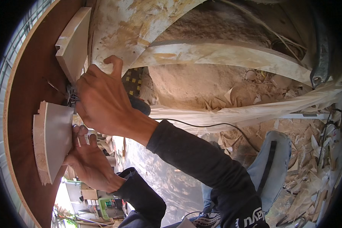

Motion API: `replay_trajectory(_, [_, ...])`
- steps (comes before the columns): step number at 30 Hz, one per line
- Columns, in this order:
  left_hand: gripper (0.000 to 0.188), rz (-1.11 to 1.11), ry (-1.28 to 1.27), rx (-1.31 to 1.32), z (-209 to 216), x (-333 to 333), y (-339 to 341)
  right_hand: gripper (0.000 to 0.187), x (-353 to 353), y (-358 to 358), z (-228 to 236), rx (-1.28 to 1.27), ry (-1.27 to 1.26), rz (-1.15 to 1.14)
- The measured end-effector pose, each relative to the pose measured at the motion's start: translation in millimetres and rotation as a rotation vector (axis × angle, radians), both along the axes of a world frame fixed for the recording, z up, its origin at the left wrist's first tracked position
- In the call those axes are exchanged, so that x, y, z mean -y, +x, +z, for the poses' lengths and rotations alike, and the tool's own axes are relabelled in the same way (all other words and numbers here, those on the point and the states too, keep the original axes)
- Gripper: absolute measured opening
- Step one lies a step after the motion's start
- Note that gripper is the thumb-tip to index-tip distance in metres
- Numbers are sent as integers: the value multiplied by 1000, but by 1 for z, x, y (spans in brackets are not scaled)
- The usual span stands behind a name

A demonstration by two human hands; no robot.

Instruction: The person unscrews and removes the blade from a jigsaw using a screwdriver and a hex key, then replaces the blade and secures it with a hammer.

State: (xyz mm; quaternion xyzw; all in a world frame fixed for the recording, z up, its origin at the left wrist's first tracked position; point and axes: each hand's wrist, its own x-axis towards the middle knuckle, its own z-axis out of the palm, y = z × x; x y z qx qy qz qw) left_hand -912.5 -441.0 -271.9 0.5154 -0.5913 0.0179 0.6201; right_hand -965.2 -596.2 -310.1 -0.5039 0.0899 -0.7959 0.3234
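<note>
My right hand (104,97) is closed, back of the hand up, with one finger raised and bent. It grips a tool with small metal parts (73,98) at its fingertips; a dark rounded end (140,105) shows behind the wrist. The tool's exact kind is hidden. Just below, my left hand (89,161) has its palm showing and its fingers apart and slightly bent. Its thumb side touches a white-faced wooden piece (59,136) with a notched edge. A similar notched wooden piece (75,43) stands above, both against a reddish-brown panel (21,114). The metal parts sit between these pieces.
A curved, stained wooden frame (216,55) arches across the top. Wood dust and scraps (231,93) cover the ground behind it. A black cord (216,124) runs rightward. Pale plastic sheeting (254,110) hangs along the frame; a green container (106,207) stands lower left.
</note>
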Motion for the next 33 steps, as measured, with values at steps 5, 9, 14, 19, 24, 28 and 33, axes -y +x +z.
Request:
replay_trajectory(5, [82,10,38,6,2,1,-6,13,2,-7,5,-46,-30,80])
replay_trajectory(9, [83,7,37,6,1,5,-12,12,6,-10,6,-43,-42,122])
replay_trajectory(14, [82,-1,40,0,3,3,-9,13,5,-6,4,-66,-40,55])
replay_trajectory(19, [79,57,-12,44,0,5,-6,19,3,4,0,-24,7,38])
replay_trajectory(24, [74,-23,-7,5,-3,5,-7,41,-10,-12,-18,-62,73,160])
replay_trajectory(28, [69,4,23,-62,-1,-6,-7,61,0,-27,-24,-465,80,352])
replay_trajectory(33, [58,-91,52,-88,4,-10,4,57,7,-19,-27,-362,99,302])
